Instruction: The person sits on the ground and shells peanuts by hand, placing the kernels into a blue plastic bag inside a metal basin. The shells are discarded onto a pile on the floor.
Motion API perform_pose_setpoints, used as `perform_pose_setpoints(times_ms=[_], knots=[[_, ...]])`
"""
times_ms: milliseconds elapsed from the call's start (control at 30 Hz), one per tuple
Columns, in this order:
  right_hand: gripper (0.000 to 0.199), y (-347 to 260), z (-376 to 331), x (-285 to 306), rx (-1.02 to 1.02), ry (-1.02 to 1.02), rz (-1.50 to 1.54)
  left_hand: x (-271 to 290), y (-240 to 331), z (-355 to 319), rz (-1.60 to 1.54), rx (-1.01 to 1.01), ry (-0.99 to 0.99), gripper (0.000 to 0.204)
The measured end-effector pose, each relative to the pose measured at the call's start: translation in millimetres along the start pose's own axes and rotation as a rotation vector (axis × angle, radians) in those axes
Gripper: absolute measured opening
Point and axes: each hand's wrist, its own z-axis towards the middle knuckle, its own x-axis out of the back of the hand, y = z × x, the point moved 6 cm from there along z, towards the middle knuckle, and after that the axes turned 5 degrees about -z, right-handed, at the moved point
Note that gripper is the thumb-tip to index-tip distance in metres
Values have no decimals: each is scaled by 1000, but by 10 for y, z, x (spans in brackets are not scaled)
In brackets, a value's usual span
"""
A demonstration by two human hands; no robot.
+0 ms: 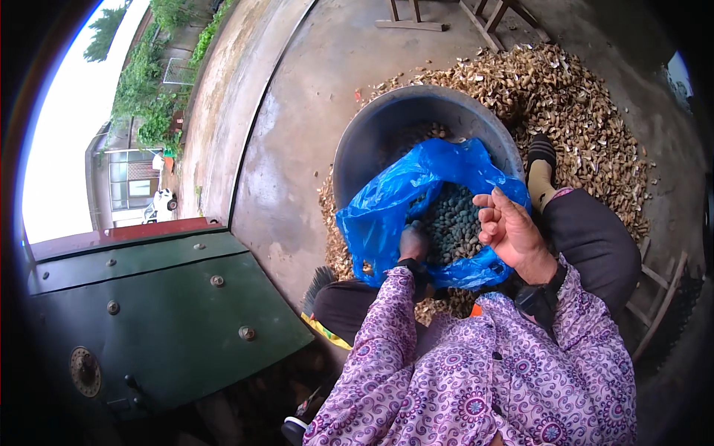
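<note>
Blue bag: a thin blue plastic bag sits between the person's knees with its mouth spread wide, so the contents are open to both hands; it leans against the near rim of the basin at 12 o'clock from the hands.
Bag contents: small dark, rounded seeds or nuts fill the bag's bottom; their exact kind is too small to tell.
Left hand: the left hand is pushed down into the bag at its 7 o'clock edge, knuckles up; its fingers are buried among the seeds, so I cannot tell whether they are closed on anything.
Right hand: the right hand is raised above the bag's 3 o'clock edge, palm turned inward, fingers loosely curled and half open, with nothing visibly held.
Basin: a wide grey metal basin stands on the concrete floor, more dark seeds showing inside it behind the bag.
Shells: a pile of pale broken shells lies heaped at 1 o'clock, beside and behind the basin, clear of the bag.
Green machine: a green metal housing with bolts stands at 9 o'clock, well apart from the hands.
</note>
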Motion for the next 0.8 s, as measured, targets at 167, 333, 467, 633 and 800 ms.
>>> perform_pose_setpoints(times_ms=[167,333,467,633,800], knots=[[32,23,36,16,11,27,-95,327,389,-167,-488,56,-27,14],[21,183,192,69,138,-14,-619,735,968,-462,-973,260,-140,22],[21,312,195,1,311,-22,-1060,905,1260,-618,-1080,199,-146,24],[20,535,175,-102,218,-169,-905,1041,1517,-768,-1047,-32,-230,18],[16,539,68,-234,177,-220,-915,1181,1572,-890,-1083,-57,-128,16]])
